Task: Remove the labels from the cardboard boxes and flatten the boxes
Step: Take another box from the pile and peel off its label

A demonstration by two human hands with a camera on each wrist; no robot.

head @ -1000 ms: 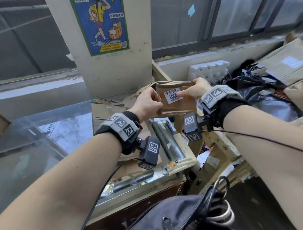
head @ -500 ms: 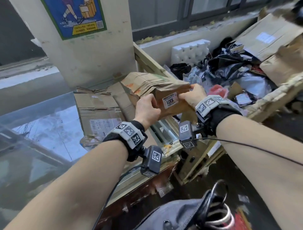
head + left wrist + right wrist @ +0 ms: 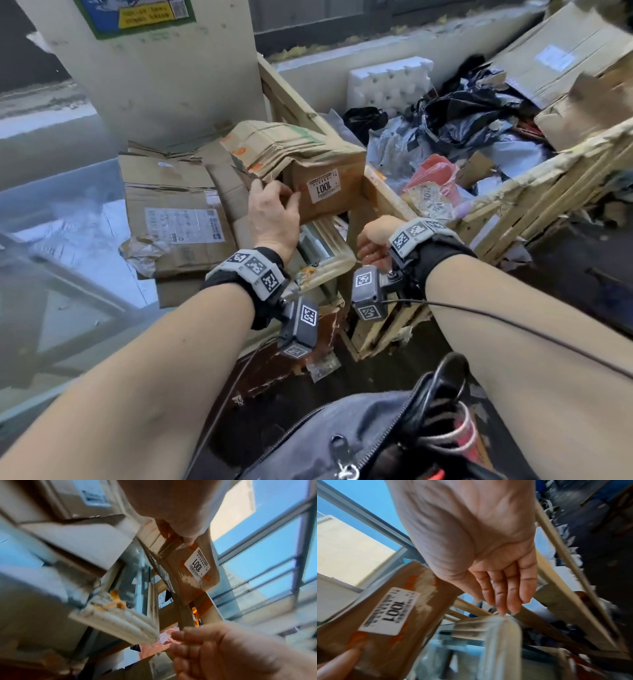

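Note:
A crumpled brown cardboard box (image 3: 308, 161) is held in the air above the table's edge. Its near face carries a white label (image 3: 323, 186) printed 1001, stuck flat, with torn paper patches beside it. My left hand (image 3: 274, 202) grips the box's lower left corner, thumb on the near face. In the left wrist view the thumb (image 3: 188, 540) pinches the box above the label (image 3: 197, 563). My right hand (image 3: 371, 240) hangs below the box and clear of it. Its fingers (image 3: 501, 595) are straight and hold nothing, with the label (image 3: 388, 611) to their left.
Flattened cardboard (image 3: 178, 212) with a shipping label lies on the glass table at left. A cream frame (image 3: 325, 246) sits under the box. A wooden crate (image 3: 513, 205) at right holds plastic bags, foam (image 3: 387, 82) and more cardboard. A dark bag (image 3: 342, 438) hangs below.
My right hand has let go of the box and dropped below it. The left hand alone now holds the box, which has tipped its label face toward me.

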